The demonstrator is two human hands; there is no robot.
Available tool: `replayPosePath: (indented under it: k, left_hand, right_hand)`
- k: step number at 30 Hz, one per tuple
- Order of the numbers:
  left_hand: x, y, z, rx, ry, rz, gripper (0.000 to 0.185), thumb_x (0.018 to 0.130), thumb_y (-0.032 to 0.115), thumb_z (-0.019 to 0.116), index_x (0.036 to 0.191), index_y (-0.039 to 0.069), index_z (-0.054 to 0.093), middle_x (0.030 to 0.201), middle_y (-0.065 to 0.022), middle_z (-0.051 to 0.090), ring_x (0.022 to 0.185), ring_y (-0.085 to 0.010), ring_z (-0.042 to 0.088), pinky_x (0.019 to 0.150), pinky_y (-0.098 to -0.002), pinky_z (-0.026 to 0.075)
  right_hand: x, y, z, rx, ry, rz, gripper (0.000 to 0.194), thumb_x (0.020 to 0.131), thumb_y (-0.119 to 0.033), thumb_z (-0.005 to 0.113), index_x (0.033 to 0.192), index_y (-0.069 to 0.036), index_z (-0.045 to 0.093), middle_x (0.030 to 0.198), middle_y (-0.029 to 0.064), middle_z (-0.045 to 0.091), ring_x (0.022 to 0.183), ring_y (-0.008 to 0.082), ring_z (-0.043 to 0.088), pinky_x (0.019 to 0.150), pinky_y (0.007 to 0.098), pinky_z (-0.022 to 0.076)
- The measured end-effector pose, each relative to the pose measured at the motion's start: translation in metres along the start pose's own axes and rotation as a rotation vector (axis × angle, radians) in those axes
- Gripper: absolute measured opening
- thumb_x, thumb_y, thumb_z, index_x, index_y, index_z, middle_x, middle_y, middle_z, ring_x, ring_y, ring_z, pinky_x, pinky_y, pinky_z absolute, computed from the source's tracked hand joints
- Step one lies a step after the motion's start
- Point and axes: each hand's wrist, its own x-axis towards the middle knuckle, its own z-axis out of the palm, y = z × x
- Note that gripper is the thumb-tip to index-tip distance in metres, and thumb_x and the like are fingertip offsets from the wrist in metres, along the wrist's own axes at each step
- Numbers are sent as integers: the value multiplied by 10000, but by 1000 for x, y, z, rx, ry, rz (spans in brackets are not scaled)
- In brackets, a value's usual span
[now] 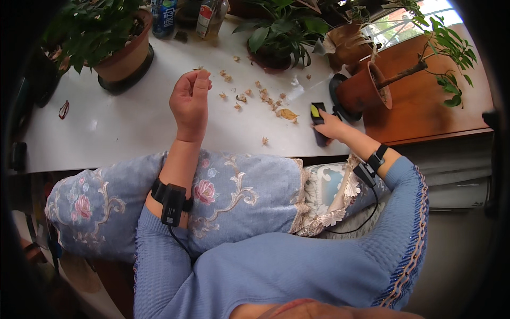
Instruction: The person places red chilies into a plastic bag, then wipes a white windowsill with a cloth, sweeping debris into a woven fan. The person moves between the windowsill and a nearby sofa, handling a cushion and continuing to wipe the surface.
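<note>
My left hand [190,105] is raised over the white tabletop [131,131], its thumb and fingers pinched together. A bit of dried blossom [198,68] shows at the fingertips, mostly hidden by them. On the right, my right hand [331,127] grips a small dark object [321,137], perhaps a box, near the table's right end. A yellow-green patch [314,111] shows on its upper part; whether it is a leaf or a marking is unclear. Between my hands lie several scattered dried blossoms [264,95] and a yellowed leaf [287,114].
Potted plants stand in a terracotta-coloured pot [123,60] at left and a round pot [271,62] at the back. Another brown pot [360,87] leans beside the wooden surface [422,107]. A blue bottle [163,18] and a clear bottle [211,20] stand behind.
</note>
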Motion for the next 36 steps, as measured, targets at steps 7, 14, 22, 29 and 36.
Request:
replayPosePath:
  k: [7, 14, 22, 29, 36]
  left_hand:
    - [-1, 1, 0, -27, 19, 19, 196, 950, 183, 649, 980, -10, 631, 846, -5, 631, 772, -74, 566, 736, -214, 477]
    - [3, -1, -8, -37, 4, 67, 192, 957, 180, 637, 976, -12, 635, 874, -14, 644, 772, -68, 560, 741, -210, 475]
    - [4, 0, -2, -5, 12, 63, 184, 957, 175, 636, 966, -8, 634, 860, -10, 642, 765, -67, 559, 735, -206, 470]
    - [4, 1, -4, -21, 23, 65, 176, 950, 168, 645, 957, -7, 633, 830, 0, 630, 745, -59, 554, 711, -198, 463]
    - [4, 2, -4, -80, 46, 93, 167, 948, 164, 649, 947, -3, 637, 807, 8, 625, 727, -46, 550, 676, -188, 458]
  right_hand:
    - [20, -142, 24, 214, -195, -364, 547, 811, -117, 590, 1349, -86, 496, 965, 131, 628, 678, 240, 654, 499, 363, 581]
    - [24, -115, -60, 495, 49, -470, 518, 765, -81, 581, 1278, -23, 552, 1026, 157, 645, 803, 245, 681, 635, 365, 612]
    - [119, -42, -69, 27, 290, -110, 575, 785, -118, 575, 1358, -110, 533, 1128, 172, 653, 841, 328, 692, 619, 420, 617]
    - [76, -106, -3, -147, 140, -552, 612, 693, -218, 622, 1269, -19, 578, 1043, 252, 668, 881, 397, 666, 816, 413, 532]
    - [57, -201, 14, 121, -13, -371, 709, 775, -115, 570, 1450, -14, 378, 1056, 241, 646, 632, 342, 685, 516, 385, 600]
